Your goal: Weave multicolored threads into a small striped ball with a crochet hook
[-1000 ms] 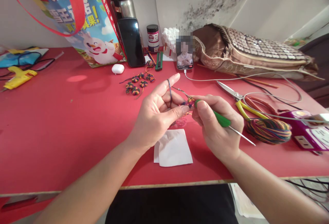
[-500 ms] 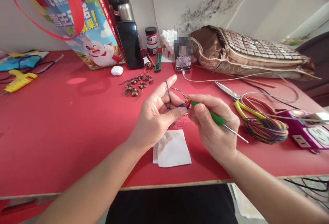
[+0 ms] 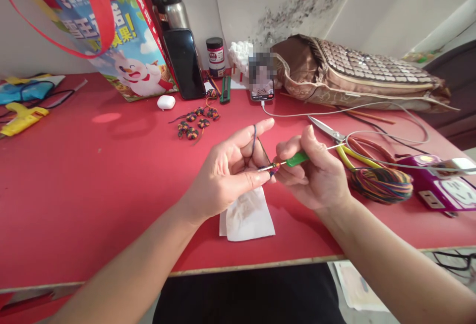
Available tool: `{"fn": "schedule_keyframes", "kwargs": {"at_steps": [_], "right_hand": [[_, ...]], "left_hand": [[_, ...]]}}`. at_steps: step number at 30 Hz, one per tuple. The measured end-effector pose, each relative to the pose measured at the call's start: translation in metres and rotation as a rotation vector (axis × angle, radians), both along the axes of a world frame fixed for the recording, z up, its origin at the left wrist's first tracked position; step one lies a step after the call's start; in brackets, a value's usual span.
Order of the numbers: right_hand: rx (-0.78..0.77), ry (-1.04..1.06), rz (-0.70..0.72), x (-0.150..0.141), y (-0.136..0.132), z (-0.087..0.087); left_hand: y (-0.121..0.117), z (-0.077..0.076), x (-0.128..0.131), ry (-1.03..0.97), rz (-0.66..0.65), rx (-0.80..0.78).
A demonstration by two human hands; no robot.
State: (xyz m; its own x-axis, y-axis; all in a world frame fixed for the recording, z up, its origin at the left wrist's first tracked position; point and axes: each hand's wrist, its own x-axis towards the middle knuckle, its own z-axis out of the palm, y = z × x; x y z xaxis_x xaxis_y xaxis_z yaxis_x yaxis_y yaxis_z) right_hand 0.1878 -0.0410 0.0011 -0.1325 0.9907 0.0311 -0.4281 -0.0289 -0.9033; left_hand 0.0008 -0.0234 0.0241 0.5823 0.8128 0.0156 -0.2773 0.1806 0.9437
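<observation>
My left hand (image 3: 226,175) pinches a small multicoloured crochet piece (image 3: 274,169) between thumb and fingers. Dark blue yarn (image 3: 255,140) loops over its raised index finger. In my right hand (image 3: 316,170) is a crochet hook with a green handle (image 3: 297,159), gripped between thumb and fingers. The hook's metal shaft passes at the crochet piece, its tip beside my left thumb. Below the hands lies a folded white tissue (image 3: 249,217). Several small crocheted flowers (image 3: 192,133) in the same dark and orange colours rest on the table beyond my left hand.
Scissors (image 3: 334,135) and a ball of multicoloured yarn (image 3: 383,185) lie at right, beside a purple power socket (image 3: 439,180). A phone (image 3: 262,83) on a white cable, a black phone (image 3: 186,66), a paper bag (image 3: 122,41), a green cutter (image 3: 225,91) and a yellow glue gun (image 3: 24,119) stand or lie around.
My right hand has turned, its thumb now raised, and the hook lies flatter, its back end pointing up and right. My left index finger has shifted right with the yarn.
</observation>
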Motion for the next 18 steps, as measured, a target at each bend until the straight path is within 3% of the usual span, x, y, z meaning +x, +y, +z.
{"fn": "schedule_keyframes", "kwargs": {"at_steps": [6, 18], "right_hand": [[0.085, -0.028, 0.09, 0.009, 0.001, 0.003], [0.168, -0.107, -0.071, 0.016, 0.002, 0.004]], "left_hand": [[0.0, 0.0, -0.002, 0.011, -0.087, 0.135], [-0.002, 0.002, -0.003, 0.057, -0.036, 0.128]]}}
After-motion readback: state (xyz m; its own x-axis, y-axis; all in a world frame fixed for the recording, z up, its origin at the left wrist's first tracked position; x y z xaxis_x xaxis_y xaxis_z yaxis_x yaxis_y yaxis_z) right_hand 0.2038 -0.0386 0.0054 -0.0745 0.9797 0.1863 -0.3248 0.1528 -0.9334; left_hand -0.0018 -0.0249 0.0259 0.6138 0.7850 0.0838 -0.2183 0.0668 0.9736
